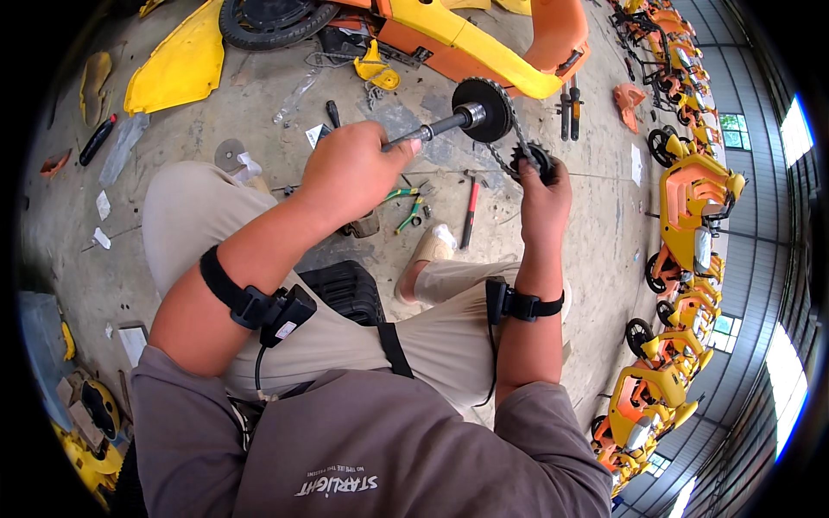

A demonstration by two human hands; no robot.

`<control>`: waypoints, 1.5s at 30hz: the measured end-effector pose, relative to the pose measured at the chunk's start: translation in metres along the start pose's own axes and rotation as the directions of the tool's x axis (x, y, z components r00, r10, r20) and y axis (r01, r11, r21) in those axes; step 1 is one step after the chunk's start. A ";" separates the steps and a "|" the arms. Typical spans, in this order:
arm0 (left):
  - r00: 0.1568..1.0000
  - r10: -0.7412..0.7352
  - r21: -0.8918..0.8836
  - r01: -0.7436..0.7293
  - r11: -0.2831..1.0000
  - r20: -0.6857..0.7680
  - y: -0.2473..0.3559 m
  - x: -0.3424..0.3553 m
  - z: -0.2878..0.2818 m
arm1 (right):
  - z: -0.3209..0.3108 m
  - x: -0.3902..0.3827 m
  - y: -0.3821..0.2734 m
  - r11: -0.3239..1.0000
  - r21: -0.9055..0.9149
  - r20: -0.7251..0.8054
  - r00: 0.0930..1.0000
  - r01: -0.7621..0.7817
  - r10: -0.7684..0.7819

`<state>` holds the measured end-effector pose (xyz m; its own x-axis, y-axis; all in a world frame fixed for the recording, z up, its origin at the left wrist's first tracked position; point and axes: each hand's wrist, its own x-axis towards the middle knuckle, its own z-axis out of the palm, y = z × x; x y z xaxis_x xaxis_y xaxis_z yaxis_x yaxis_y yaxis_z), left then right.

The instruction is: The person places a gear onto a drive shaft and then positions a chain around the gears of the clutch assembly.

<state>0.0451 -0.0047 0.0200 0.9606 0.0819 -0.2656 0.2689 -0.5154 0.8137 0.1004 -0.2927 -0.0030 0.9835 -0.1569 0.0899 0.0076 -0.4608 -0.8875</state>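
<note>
My left hand [350,168] is closed round the end of a grey metal shaft [445,125], which points away to the right. A dark toothed chainring [496,110] sits at the shaft's far end, beside a shiny collar. From the chainring a chain [520,129] runs down to a small black sprocket [535,159]. My right hand [546,203] pinches that sprocket at its lower edge, with the fingers partly hidden behind it. Both hands are held up over the concrete floor, in front of my knees.
On the floor lie a red-handled hammer [470,214], green-handled pliers [409,214], a black-handled tool [332,112] and two long-handled tools [570,112]. An orange and yellow vehicle body [466,43], a black wheel [276,19] and a yellow panel [177,60] lie ahead. Yellow bikes [691,207] line the right.
</note>
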 end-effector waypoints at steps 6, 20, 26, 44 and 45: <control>0.998 0.041 0.017 -0.040 0.999 -0.040 0.001 -0.001 -0.004 | 0.011 -0.006 -0.019 0.894 -0.448 0.136 0.990 0.022 0.044; 0.911 0.315 0.104 -0.298 0.949 -0.267 0.021 -0.011 -0.018 | 0.030 -0.001 -0.005 0.981 -0.147 -0.137 0.980 0.124 -0.144; 0.772 0.524 0.232 -0.470 0.851 -0.359 0.028 -0.019 -0.024 | 0.034 -0.006 -0.024 0.971 0.215 -0.093 0.992 0.107 -0.088; 0.652 0.685 0.374 -0.576 0.726 -0.324 0.034 -0.033 -0.035 | 0.029 -0.015 -0.025 0.377 0.920 0.155 0.983 -0.108 -0.094; 0.646 0.691 0.375 -0.583 0.721 -0.323 0.033 -0.032 -0.036 | 0.027 -0.015 -0.025 0.233 0.960 0.184 0.978 -0.156 -0.101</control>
<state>0.0256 0.0061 0.0740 0.8295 -0.0277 0.5578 -0.3926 -0.7392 0.5472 0.0905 -0.2550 0.0058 0.9941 0.0533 0.0942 0.0216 0.7554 -0.6549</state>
